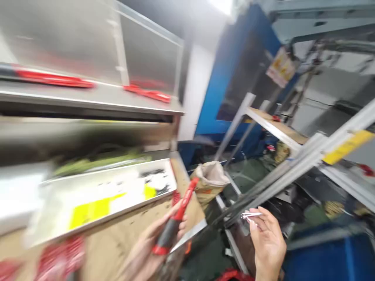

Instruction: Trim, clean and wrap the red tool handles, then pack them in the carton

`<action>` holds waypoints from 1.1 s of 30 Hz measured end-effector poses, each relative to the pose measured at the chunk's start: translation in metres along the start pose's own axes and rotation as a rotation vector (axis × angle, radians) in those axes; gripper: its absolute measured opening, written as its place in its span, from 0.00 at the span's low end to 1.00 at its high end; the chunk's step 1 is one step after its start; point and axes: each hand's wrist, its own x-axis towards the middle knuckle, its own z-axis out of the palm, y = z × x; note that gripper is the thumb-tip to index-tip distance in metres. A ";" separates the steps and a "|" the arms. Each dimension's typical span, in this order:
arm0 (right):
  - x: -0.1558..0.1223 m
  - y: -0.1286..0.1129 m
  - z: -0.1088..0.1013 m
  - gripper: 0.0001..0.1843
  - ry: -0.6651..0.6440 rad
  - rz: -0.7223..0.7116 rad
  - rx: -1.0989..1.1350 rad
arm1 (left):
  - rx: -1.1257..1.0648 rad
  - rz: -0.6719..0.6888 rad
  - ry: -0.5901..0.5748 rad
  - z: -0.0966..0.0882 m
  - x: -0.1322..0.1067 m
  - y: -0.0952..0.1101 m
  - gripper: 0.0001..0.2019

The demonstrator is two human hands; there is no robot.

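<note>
In the head view my left hand is closed around a slim red and black tool, tilted with its red end pointing up and away. Motion blur hides what kind of tool it is. To the right, my right hand pinches a small, shiny, forked-looking metal piece between thumb and fingers. The two hands are well apart. A white tray with yellow patches and small dark bits sits left of the tool.
Red tools lie on a grey shelf above the brown worktop. An open-topped bag stands beyond the worktop's corner. Metal frame rails slant across the right side. Red wrapped items lie at front left.
</note>
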 end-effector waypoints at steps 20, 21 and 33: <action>-0.101 -0.062 0.136 0.12 -0.564 -0.224 0.219 | -0.533 0.313 0.194 -0.061 -0.072 0.002 0.22; -0.101 -0.063 0.137 0.11 -0.580 -0.226 0.213 | -0.536 0.317 0.197 -0.063 -0.074 0.002 0.22; -0.101 -0.075 0.147 0.14 -0.629 -0.186 0.256 | -0.480 0.310 0.259 -0.066 -0.074 0.010 0.18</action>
